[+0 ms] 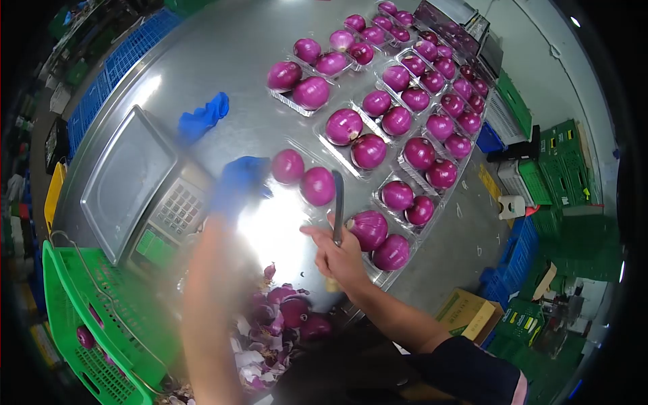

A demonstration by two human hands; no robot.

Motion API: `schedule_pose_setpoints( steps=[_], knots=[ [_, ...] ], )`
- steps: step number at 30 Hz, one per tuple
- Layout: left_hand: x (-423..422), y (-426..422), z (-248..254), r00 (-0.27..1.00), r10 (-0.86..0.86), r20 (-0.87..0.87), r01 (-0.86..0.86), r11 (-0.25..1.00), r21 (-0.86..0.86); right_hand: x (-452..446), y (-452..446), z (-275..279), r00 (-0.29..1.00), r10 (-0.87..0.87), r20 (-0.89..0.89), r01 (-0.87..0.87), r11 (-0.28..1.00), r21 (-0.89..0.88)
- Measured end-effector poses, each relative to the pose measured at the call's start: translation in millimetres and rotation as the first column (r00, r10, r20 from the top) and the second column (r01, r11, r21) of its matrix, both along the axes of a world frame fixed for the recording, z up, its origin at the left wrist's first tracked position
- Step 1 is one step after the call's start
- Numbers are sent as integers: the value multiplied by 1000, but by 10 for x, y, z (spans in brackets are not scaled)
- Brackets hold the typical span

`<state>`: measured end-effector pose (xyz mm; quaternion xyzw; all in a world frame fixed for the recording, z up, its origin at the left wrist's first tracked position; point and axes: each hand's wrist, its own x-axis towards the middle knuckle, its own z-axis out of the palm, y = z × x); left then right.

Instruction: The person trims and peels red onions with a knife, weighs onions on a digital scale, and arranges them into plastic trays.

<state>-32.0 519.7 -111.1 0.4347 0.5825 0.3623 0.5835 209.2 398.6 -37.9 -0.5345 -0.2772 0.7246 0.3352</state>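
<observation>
My right hand (pixel 341 260) is closed round a knife (pixel 339 209), its curved dark blade pointing away from me and a pale handle end below the fist. My index finger sticks out to the left, close to a clear plastic tray with two red onions (pixel 318 186). On the other side of that tray is my left hand (pixel 239 182), in a blue glove and smeared by motion, so its fingers are unclear. Right of the knife, another tray holds two large red onions (pixel 368 230).
Rows of onion trays (pixel 369 151) cover the steel table's right side. A scale (pixel 131 175) and a crumpled blue glove (pixel 204 116) lie left. Onion skins (pixel 260 337) pile up near me, beside a green basket (pixel 101 324). A cardboard box (pixel 466 314) stands right.
</observation>
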Motion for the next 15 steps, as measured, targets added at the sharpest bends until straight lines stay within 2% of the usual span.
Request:
schedule_pose_setpoints(
  steps=[2, 3, 4, 5, 6, 8, 10, 12, 14, 15],
  knots=[
    [330, -44, -13, 986, 134, 102, -126, 989, -80, 189, -120, 173, 996, 82, 22, -81, 995, -55],
    [276, 28, -443, 989, 71, 129, -64, 996, -64, 240, -218, 211, 996, 87, 17, -86, 995, -53],
    [466, 12, -146, 990, 95, 101, -78, 984, -161, 277, -288, 248, 995, 100, 10, -99, 994, -44],
    [552, 7, -182, 999, 42, 4, -41, 997, -70, 294, -333, 289, 992, 125, -29, -126, 991, -50],
    [666, -48, -214, 974, 145, 175, -128, 987, -101, 303, -372, 296, 991, 134, -22, -135, 991, -16],
    [807, -86, -171, 969, 242, 49, -228, 954, -196, 311, -438, 313, 986, 168, -11, -167, 984, 54],
    [856, -305, -42, 924, 379, 45, -367, 914, -171, 319, -477, 337, 982, 191, -11, -188, 975, 114],
    [805, -811, 562, 921, 267, -284, -249, 963, 99, 302, -492, 361, 970, 241, 44, -245, 952, 186],
    [573, -1388, 966, 943, 243, -227, -162, 931, 326, 260, -544, 402, 968, 250, 31, -251, 945, 211],
    [429, -1677, 1115, 863, 292, -413, -109, 904, 413, 260, -577, 392, 960, 278, 42, -280, 937, 211]
  ],
)
